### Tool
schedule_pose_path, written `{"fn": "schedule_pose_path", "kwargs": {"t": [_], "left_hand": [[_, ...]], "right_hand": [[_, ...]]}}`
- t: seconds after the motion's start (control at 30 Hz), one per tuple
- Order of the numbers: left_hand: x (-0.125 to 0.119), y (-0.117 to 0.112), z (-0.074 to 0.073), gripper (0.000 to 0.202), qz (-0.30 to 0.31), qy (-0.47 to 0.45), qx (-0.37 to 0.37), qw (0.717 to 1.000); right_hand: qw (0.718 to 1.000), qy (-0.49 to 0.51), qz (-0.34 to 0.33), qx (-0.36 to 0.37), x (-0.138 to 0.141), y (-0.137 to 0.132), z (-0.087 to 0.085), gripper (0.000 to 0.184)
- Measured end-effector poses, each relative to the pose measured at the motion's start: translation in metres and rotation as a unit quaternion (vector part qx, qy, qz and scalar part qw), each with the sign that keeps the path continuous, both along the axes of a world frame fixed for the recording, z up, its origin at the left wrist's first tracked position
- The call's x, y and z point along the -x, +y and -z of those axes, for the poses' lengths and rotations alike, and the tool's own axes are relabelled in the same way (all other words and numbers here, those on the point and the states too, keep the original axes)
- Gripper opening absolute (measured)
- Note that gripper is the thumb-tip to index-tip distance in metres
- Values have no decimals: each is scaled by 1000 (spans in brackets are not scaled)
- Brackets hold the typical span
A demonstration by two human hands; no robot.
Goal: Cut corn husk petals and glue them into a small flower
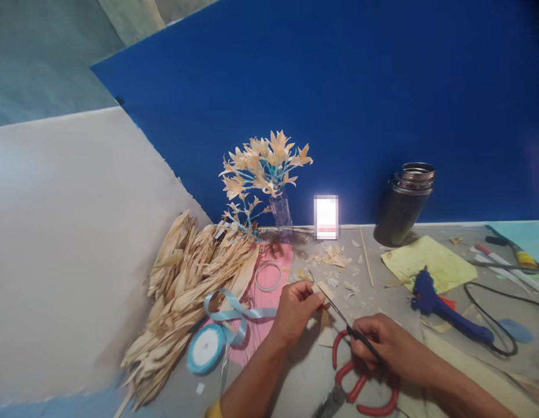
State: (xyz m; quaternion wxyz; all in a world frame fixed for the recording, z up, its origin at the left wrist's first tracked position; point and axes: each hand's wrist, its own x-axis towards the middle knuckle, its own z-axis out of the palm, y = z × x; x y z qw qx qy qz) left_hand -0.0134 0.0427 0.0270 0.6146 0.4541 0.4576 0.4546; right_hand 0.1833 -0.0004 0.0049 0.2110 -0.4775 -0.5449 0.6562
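Note:
My left hand (298, 313) pinches a small pale piece of dried corn husk (325, 289) between thumb and fingers. In my right hand (380, 342) are slim scissors (341, 315) with dark handles, whose narrow blades lie along the husk piece. Whether the blades are parted is hard to make out. Just under my right hand lies a red-handled cutting tool (353, 390), partly hidden by the hand and cut off by the bottom edge. Husk scraps (333, 256) are scattered on the table beyond my hands.
On the left lie a heap of dried husks (182, 290), a blue ribbon spool (206, 348) and pink paper (263, 319). Husk flowers (269, 159) stand in a clear vase (281, 217). To the right are a dark flask (402, 206), yellow paper (430, 258) and a corded blue glue gun (448, 310).

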Motion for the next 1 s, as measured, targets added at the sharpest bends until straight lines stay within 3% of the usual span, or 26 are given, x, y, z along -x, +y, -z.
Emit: {"fn": "schedule_pose_path", "kwargs": {"t": [0.37, 0.53, 0.73, 0.9, 1.0], "left_hand": [[3, 1, 5, 23, 1, 10, 9, 1000], [-3, -4, 10, 27, 5, -40, 34, 999], [-24, -22, 24, 37, 69, -129, 135, 980], [-28, -28, 31, 39, 130, -203, 203, 949], [-26, -29, 31, 41, 141, -188, 188, 954]], "right_hand": [[1000, -15, 1, -19, 2, 0, 3, 38], [987, 86, 124, -48, 0, 4, 11, 35], [968, 105, 192, -123, 0, 0, 9, 37], [966, 163, 187, -68, 4, -4, 5, 41], [969, 178, 162, -63, 4, -4, 3, 41]]}}
